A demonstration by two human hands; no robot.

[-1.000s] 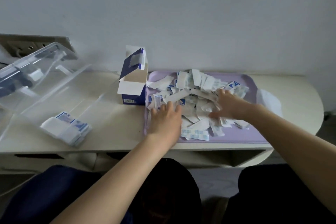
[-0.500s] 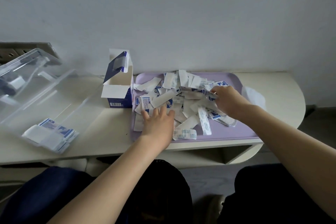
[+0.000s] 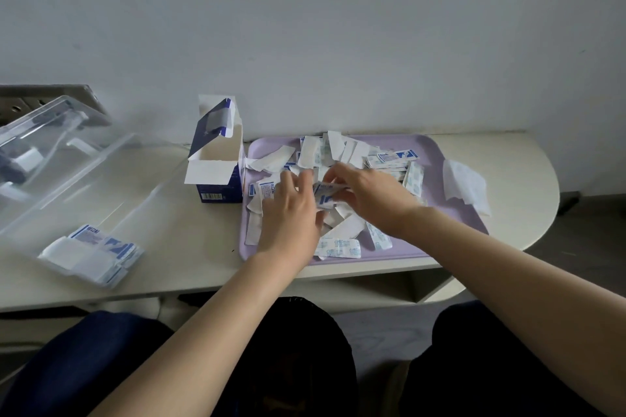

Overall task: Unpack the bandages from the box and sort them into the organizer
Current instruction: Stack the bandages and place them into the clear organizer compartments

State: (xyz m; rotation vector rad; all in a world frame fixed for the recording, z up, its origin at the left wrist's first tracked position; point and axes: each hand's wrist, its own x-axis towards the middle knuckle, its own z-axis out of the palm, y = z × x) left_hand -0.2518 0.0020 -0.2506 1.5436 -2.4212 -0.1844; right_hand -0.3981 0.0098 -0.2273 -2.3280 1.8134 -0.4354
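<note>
A heap of white and blue wrapped bandages (image 3: 342,152) covers the purple tray (image 3: 437,159). My left hand (image 3: 291,213) and my right hand (image 3: 369,196) meet over the heap's middle, and together they pinch a small bunch of bandages (image 3: 324,195) just above the pile. The open blue and white bandage box (image 3: 216,166) stands upright at the tray's left edge, its flaps up. Left of it lies the clear plastic organizer (image 3: 78,176), with a stack of bandages (image 3: 95,254) in its near compartment.
A white tissue (image 3: 465,184) lies on the cream table (image 3: 189,247) to the right of the tray, near the rounded table end. A grey wall runs close behind. A socket strip (image 3: 44,96) sits at the far left behind the organizer's raised lid.
Both hands have lifted off the spread pile and come together at its middle, taking hold of a few bandages. The camera view has shifted slightly.
</note>
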